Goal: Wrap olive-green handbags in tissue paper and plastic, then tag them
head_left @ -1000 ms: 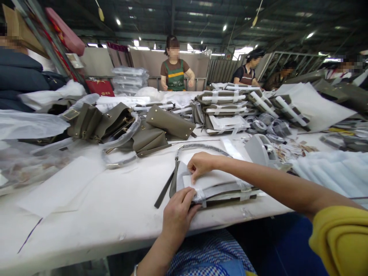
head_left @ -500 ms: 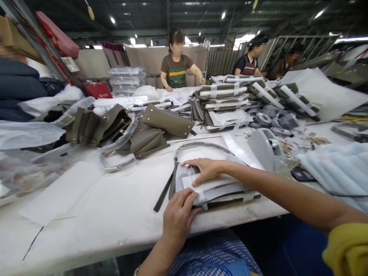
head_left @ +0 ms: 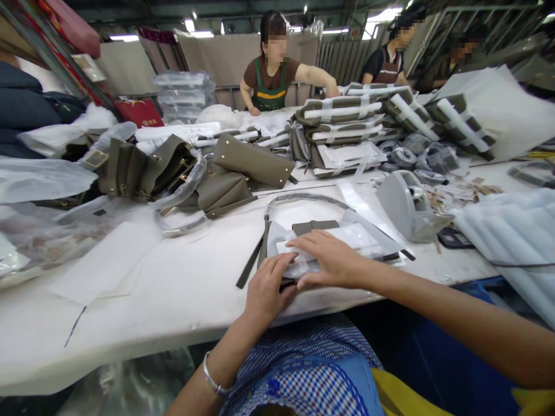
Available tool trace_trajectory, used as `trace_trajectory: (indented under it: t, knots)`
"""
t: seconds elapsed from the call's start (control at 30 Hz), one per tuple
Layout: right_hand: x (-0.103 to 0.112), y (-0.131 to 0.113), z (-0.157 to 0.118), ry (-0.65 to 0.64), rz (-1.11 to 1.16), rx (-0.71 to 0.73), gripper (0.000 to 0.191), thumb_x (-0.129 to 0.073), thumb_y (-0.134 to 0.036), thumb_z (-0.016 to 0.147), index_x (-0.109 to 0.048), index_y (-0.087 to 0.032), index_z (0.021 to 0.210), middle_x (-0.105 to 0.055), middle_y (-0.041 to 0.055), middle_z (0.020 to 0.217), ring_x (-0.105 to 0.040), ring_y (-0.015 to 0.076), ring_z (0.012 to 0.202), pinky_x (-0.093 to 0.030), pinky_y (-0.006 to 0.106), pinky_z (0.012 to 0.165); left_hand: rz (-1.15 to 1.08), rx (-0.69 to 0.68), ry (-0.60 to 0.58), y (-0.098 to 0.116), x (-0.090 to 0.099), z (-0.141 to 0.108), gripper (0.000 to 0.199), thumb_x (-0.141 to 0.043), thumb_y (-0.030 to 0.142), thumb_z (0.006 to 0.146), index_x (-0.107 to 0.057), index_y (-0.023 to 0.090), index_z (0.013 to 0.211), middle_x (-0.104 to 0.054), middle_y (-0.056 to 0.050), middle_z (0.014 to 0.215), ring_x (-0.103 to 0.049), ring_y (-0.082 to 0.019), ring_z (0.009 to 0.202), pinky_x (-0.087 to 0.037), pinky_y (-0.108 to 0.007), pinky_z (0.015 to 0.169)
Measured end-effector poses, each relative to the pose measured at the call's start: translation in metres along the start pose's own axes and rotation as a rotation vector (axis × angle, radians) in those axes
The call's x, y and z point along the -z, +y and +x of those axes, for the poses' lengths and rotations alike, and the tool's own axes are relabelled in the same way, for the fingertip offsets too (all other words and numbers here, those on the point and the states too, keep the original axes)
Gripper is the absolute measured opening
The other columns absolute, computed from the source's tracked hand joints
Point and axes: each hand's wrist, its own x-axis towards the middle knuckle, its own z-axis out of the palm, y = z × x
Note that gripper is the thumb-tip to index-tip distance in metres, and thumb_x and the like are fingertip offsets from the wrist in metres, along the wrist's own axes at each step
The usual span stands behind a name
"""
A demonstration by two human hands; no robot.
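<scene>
An olive handbag lies flat on the white table in front of me, partly covered by white wrapping sheets and clear plastic. Its plastic-wrapped handle arcs away behind it, and a dark strap sticks out at the left. My left hand grips the bag's near left edge, fingers on top and thumb low at the side. Stretched over the wrapping, my right hand presses on it with fingers and thumb apart. Both palms hide part of the bag's near side.
Behind the bag stands a grey tape dispenser. Unwrapped olive bags lie at the back left, and a stack of wrapped bags at the back. White foam sheets lie at the right. A co-worker stands across the table.
My right hand has moved toward the bag's near edge and closer to my left hand. More olive surface shows behind it. The co-worker's arm has reached over toward the stack.
</scene>
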Motion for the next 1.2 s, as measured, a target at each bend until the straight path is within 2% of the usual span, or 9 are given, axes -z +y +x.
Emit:
trace_trajectory:
  t: [0.07,0.23,0.43,0.67,0.87,0.93,1.03,1.13,1.2]
  knots:
    - [-0.008,-0.01,-0.012,-0.006,-0.08,-0.016,0.076,-0.079,-0.055,0.073,-0.053,-0.019,0.135,-0.062,0.0136,0.13,-0.053,0.0325,0.121,-0.039,0.05,0.105,-0.014,-0.013,-0.017,-0.002,0.0,0.0,0.068,-0.078,0.021,0.079,-0.044,0.027,0.138,-0.061,-0.006,0.131,-0.055,-0.024,0.118,-0.048,-0.04,0.103]
    - [-0.024,-0.019,-0.018,0.007,-0.147,-0.096,0.074,-0.076,-0.039,0.081,-0.043,-0.019,0.144,-0.054,0.0134,0.14,-0.047,0.0304,0.126,-0.034,0.049,0.11,0.008,-0.016,-0.032,-0.002,0.002,-0.002,0.065,-0.075,0.024,0.082,-0.042,0.025,0.139,-0.06,-0.007,0.131,-0.056,-0.024,0.116,-0.048,-0.04,0.101]
    - [-0.023,-0.025,-0.015,-0.054,-0.202,-0.09,0.082,-0.074,-0.033,0.082,-0.033,-0.017,0.151,-0.05,0.015,0.145,-0.043,0.0327,0.13,-0.03,0.051,0.111,0.011,0.02,-0.059,0.001,0.006,-0.007,0.065,-0.071,0.014,0.081,-0.041,0.023,0.137,-0.058,-0.009,0.134,-0.053,-0.025,0.123,-0.045,-0.043,0.107]
    - [-0.029,-0.026,-0.02,-0.08,-0.231,-0.085,0.102,-0.084,-0.027,0.07,-0.027,-0.018,0.155,-0.041,0.0146,0.154,-0.04,0.0353,0.136,-0.026,0.054,0.115,0.025,0.001,-0.047,0.003,0.008,-0.012,0.061,-0.066,0.01,0.079,-0.045,0.022,0.135,-0.06,-0.01,0.131,-0.056,-0.026,0.122,-0.048,-0.045,0.105]
    - [-0.012,-0.019,-0.048,-0.033,-0.207,-0.027,0.083,-0.074,-0.027,0.081,-0.033,-0.028,0.153,-0.044,0.0101,0.153,-0.039,0.0304,0.141,-0.018,0.058,0.119,-0.154,-0.029,-0.147,0.007,0.033,-0.016,0.06,-0.065,0.02,0.083,-0.048,0.03,0.14,-0.052,-0.006,0.146,-0.047,-0.025,0.136,-0.04,-0.044,0.115]
    - [0.006,-0.005,-0.065,0.094,-0.224,-0.126,0.064,-0.065,-0.033,0.089,-0.041,-0.03,0.148,-0.049,0.0082,0.15,-0.042,0.0287,0.14,-0.021,0.057,0.119,-0.252,0.075,-0.098,-0.003,0.045,-0.009,0.051,-0.063,0.033,0.088,-0.052,0.029,0.137,-0.055,-0.006,0.144,-0.05,-0.025,0.134,-0.04,-0.042,0.114]
    - [0.034,0.024,-0.089,0.32,-0.276,-0.443,0.053,-0.052,-0.043,0.095,-0.049,-0.022,0.144,-0.053,0.0122,0.146,-0.046,0.0297,0.137,-0.032,0.051,0.117,-0.364,0.361,0.071,-0.029,0.053,0.013,0.046,-0.056,0.048,0.091,-0.059,0.026,0.131,-0.055,-0.005,0.144,-0.048,-0.025,0.136,-0.041,-0.041,0.113]
    - [0.047,0.053,-0.105,0.246,-0.165,-0.803,0.067,-0.047,-0.054,0.094,-0.047,-0.012,0.146,-0.055,0.0182,0.143,-0.052,0.0343,0.132,-0.039,0.051,0.112,-0.475,0.645,0.082,-0.053,0.043,0.041,0.059,-0.056,0.055,0.089,-0.054,0.023,0.138,-0.051,-0.008,0.148,-0.044,-0.027,0.14,-0.035,-0.042,0.117]
    - [0.047,0.066,-0.11,0.153,-0.015,-0.933,0.071,-0.044,-0.058,0.093,-0.046,-0.011,0.147,-0.053,0.0176,0.144,-0.052,0.0344,0.133,-0.038,0.05,0.113,-0.509,0.727,0.055,-0.058,0.033,0.058,0.064,-0.053,0.058,0.09,-0.052,0.019,0.14,-0.048,-0.011,0.15,-0.041,-0.028,0.141,-0.03,-0.045,0.119]
